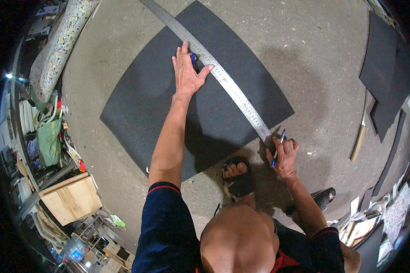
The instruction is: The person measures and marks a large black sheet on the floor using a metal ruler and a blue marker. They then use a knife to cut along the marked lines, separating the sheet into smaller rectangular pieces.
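Observation:
A long steel ruler (234,93) lies diagonally across a dark grey square sheet (146,86) on the floor. My left hand (187,75) rests on the sheet with its fingers spread, the fingertips and thumb against the ruler's near edge. A small blue object (193,58) shows beside its index finger; its kind is hard to make out. At the ruler's near right end, past the sheet's edge, my right hand (284,157) is closed around a blue-and-white pen (278,148). Its fingers also touch the ruler's end or lie right beside it.
My sandalled foot (239,177) stands close to the sheet's near edge. At the right lie a wooden-handled tool (359,142) and dark sheet pieces (387,68). A speckled foam roll (68,45), a green bag (49,141) and a wooden box (71,199) line the left.

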### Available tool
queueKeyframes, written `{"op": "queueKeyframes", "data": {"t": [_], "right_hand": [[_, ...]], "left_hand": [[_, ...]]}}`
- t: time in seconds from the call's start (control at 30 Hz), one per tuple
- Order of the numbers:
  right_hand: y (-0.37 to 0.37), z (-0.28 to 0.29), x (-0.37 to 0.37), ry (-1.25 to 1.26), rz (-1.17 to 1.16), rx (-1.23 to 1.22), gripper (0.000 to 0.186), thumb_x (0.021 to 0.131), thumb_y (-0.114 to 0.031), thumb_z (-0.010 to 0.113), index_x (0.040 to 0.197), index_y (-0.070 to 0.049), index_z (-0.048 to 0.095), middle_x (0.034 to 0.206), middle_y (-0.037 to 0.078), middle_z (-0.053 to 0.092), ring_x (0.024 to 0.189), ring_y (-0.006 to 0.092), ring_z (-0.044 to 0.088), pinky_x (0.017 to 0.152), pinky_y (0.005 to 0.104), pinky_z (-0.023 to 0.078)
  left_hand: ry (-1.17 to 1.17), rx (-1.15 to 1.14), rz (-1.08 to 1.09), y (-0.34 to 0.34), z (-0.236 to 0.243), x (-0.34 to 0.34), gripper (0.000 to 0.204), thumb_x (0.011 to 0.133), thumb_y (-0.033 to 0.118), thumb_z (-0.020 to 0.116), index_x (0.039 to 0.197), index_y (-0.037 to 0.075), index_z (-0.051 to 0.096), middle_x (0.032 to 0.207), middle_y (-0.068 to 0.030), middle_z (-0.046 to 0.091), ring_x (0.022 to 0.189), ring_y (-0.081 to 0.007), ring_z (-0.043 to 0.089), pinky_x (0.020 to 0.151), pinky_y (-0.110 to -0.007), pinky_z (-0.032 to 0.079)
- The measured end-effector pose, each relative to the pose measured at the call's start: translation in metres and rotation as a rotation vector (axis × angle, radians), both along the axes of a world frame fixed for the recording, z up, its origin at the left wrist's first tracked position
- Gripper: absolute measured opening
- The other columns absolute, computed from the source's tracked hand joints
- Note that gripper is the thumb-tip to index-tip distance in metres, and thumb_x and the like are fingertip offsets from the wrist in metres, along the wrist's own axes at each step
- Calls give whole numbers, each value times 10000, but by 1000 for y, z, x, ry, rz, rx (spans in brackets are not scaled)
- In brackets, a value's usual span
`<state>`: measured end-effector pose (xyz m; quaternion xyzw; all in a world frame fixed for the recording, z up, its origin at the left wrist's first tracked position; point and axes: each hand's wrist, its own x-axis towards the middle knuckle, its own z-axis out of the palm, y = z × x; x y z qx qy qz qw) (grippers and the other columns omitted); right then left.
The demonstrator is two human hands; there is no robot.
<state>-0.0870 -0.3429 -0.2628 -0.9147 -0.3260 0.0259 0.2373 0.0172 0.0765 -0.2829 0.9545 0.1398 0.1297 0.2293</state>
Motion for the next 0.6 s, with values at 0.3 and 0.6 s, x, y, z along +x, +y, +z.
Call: {"op": "queueKeyframes", "data": {"t": [0.3,0.6], "right_hand": [[-1,6,2,38,-12,23,574,780,-206,808,1293,-67,590,972,114,560,903,310,540,894,486,376],[-3,4,0,43,-34,48,536,803,-235,792,1282,-78,608,1000,122,592,919,322,568,897,494,384]], "left_hand": [[156,64,-70,3,6,-2,1290,640,581,896,1564,-13,221,1589,-239,317,1532,-435,160,1247,-582,79],[235,87,-51,-1,5,3,1427,552,697,889,1579,4,182,1614,-232,280,1545,-421,121,1257,-576,63]]}}
